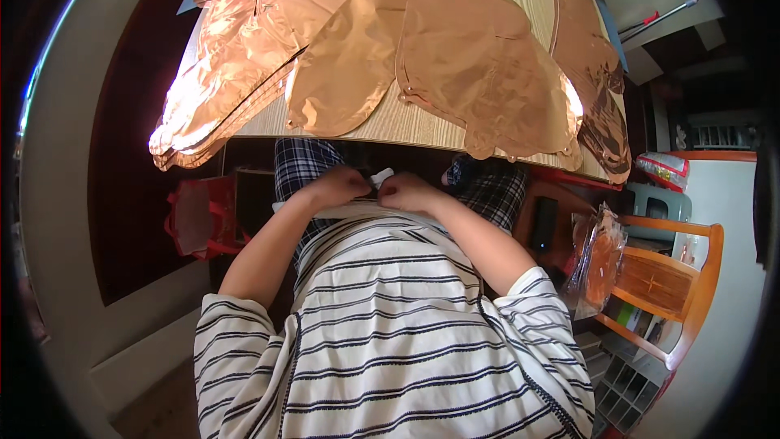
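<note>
Both my hands are low over my lap, just under the table's near edge, close together. My left hand (340,187) is curled, its fingertips turned down and mostly hidden at the waist of my striped shirt (382,301). My right hand (408,193) has its fingers drawn together beside a small crumpled white piece (381,178), which it seems to pinch; its kind does not show. Plaid trousers (305,164) cover my legs beneath. On the table above my hands lie flat, uninflated copper-coloured foil balloons (467,49), some overhanging the near edge.
The wood-grain table (268,120) stands before me, with a stack of shiny foil balloons (244,41) at left. A red bag (199,215) sits below left. At right are a wooden chair (703,276), a clear plastic packet (600,264) with orange contents and a black box (545,223).
</note>
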{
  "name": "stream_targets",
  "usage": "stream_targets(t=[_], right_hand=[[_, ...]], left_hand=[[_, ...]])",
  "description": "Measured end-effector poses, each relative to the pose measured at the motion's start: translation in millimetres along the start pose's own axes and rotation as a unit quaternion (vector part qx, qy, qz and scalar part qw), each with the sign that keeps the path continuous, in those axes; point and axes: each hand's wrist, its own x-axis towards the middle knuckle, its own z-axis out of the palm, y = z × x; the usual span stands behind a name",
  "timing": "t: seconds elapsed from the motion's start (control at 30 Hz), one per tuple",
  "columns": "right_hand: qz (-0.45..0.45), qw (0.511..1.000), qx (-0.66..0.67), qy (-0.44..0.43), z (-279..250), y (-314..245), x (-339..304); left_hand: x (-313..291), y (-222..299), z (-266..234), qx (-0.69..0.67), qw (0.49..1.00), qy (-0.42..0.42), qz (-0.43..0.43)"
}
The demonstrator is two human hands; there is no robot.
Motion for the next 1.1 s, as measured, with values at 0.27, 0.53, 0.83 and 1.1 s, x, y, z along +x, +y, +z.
stream_targets(t=[0.27, 0.53, 0.83, 1.1], right_hand=[[-0.040, 0.992, 0.021, 0.119, -11.3, -9.5, -3.7], [-0.076, 0.975, 0.102, 0.183, -21.7, -31.5, -20.6], [-0.122, 0.824, 0.548, 0.077, -20.3, -91.3, -77.1], [-0.183, 0.926, 0.308, 0.121, -63.2, -160.6, -130.9]], left_hand=[[1.7, -3.9, -5.1, -0.021, 0.999, 0.020, 0.033], [-12.5, 35.2, -18.7, 0.046, 0.989, 0.014, 0.139], [-91.1, 138.8, -32.4, 0.113, 0.944, 0.103, 0.293], [-134.1, 197.9, -63.5, 0.115, 0.919, 0.177, 0.332]])
